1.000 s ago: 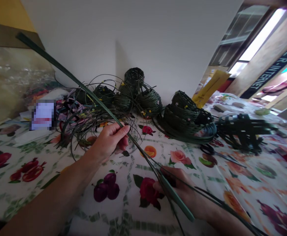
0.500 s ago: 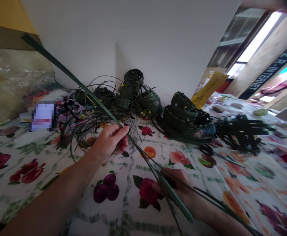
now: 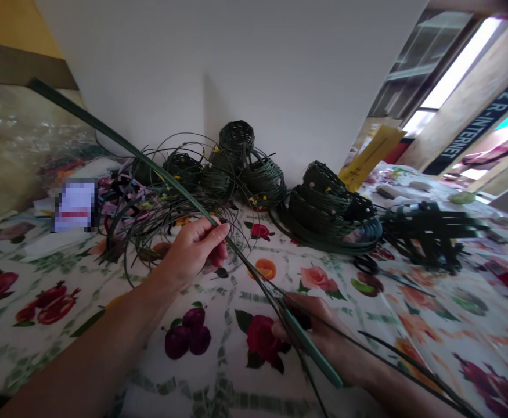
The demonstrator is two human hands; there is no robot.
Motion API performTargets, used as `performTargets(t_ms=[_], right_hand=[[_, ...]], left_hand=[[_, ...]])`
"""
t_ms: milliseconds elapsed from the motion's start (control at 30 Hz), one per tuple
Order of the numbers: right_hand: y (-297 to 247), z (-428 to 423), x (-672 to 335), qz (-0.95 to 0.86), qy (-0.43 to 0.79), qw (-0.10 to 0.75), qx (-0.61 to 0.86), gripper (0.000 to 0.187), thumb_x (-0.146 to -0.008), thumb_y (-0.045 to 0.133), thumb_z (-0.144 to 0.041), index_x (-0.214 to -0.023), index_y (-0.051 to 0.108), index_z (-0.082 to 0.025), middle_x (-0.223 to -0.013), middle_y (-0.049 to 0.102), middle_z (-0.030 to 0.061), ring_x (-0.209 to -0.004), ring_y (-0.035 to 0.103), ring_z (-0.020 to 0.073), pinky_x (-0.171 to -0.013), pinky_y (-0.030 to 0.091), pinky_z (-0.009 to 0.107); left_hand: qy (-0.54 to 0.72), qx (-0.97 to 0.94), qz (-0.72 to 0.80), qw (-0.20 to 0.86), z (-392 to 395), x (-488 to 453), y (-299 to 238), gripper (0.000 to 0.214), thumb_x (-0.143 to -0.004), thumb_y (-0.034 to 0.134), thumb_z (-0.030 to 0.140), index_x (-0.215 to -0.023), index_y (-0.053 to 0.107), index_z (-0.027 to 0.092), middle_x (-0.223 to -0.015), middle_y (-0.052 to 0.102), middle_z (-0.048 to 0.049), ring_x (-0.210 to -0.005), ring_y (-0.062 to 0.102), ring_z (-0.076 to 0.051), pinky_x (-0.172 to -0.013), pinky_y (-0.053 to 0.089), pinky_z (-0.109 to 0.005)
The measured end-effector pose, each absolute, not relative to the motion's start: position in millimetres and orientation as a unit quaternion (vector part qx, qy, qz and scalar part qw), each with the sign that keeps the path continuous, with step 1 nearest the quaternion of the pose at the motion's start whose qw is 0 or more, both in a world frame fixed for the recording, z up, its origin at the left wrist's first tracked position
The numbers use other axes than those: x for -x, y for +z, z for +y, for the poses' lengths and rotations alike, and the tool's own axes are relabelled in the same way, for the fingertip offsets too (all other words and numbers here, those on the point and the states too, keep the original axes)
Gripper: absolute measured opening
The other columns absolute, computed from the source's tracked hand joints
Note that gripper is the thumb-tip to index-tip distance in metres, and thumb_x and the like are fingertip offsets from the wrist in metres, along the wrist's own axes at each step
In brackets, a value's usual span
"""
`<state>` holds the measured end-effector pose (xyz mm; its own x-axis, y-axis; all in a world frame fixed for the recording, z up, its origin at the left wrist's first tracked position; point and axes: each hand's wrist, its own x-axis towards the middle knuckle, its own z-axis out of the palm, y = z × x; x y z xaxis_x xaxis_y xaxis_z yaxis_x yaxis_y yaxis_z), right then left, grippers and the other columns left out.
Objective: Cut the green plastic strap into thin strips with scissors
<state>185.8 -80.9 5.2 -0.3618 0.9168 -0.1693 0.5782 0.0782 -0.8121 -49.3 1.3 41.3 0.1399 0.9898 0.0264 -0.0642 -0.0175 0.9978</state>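
A long dark green strip (image 3: 118, 139) of weaving material runs from the upper left down to the lower right. My left hand (image 3: 204, 241) pinches it near its middle between thumb and fingers. Below that grip the strip parts into several thin strands. My right hand (image 3: 314, 325) is closed around a slim green-handled knife (image 3: 317, 351), held against the place where the strands separate. The fingers mostly hide its blade. Some thin strands (image 3: 393, 348) pass over the right wrist and forearm.
Woven green baskets (image 3: 262, 177) stand along the wall, with more stacked (image 3: 332, 209) to their right. A tangle of thin strands (image 3: 170, 220) lies behind my left hand. Black-handled scissors (image 3: 367, 265) and a partly woven piece (image 3: 432, 229) lie at right on the fruit-patterned tablecloth (image 3: 149, 348).
The strip's far upper end has dipped slightly. Loose strands over my right forearm have shifted to the right. Both hands have stayed almost in place, still gripping.
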Motion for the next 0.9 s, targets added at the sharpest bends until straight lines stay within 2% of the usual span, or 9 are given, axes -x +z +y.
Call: performTargets(t_ms=[267, 433, 633, 900], right_hand=[[18, -87, -174, -0.670, 0.453, 0.254, 0.530, 0.037, -0.081, 0.062, -0.047, -0.063, 0.042, -0.021, -0.062, 0.037, -0.0039, -0.059, 0.035, 0.0132, -0.053, 0.034, 0.025], [13, -89, -173, -0.687, 0.399, 0.268, 0.544, 0.040, -0.081, 0.061, -0.051, -0.063, 0.044, -0.021, -0.061, 0.036, -0.0036, -0.059, 0.035, 0.0139, -0.052, 0.032, 0.026], [8, -86, -180, -0.711, 0.409, 0.219, 0.528, 0.039, -0.086, 0.060, -0.043, -0.063, 0.038, -0.020, -0.060, 0.036, -0.0054, -0.058, 0.030, 0.0117, -0.052, 0.027, 0.026], [-2, -84, -187, -0.708, 0.422, 0.203, 0.528, 0.030, -0.087, 0.062, -0.034, -0.067, 0.044, -0.019, -0.064, 0.042, -0.0051, -0.063, 0.038, 0.0120, -0.054, 0.031, 0.024]], left_hand=[[0.489, -0.508, 0.438, 0.557, 0, 49, 41, 0.031, -0.079, 0.069, 0.038, -0.061, 0.053, 0.017, -0.047, 0.057, 0.0015, -0.038, 0.050, -0.008, -0.037, 0.037, -0.018], [0.484, -0.507, 0.443, 0.559, -1, 50, 42, 0.029, -0.079, 0.068, 0.038, -0.065, 0.054, 0.017, -0.048, 0.057, 0.0019, -0.038, 0.050, -0.008, -0.037, 0.038, -0.018], [0.477, -0.508, 0.444, 0.564, 0, 50, 44, 0.031, -0.080, 0.068, 0.038, -0.063, 0.052, 0.017, -0.048, 0.057, 0.0017, -0.038, 0.050, -0.009, -0.037, 0.038, -0.019], [0.506, -0.508, 0.428, 0.550, 4, 55, 46, 0.030, -0.079, 0.069, 0.038, -0.065, 0.053, 0.017, -0.054, 0.061, 0.0010, -0.040, 0.053, -0.008, -0.040, 0.041, -0.019]])
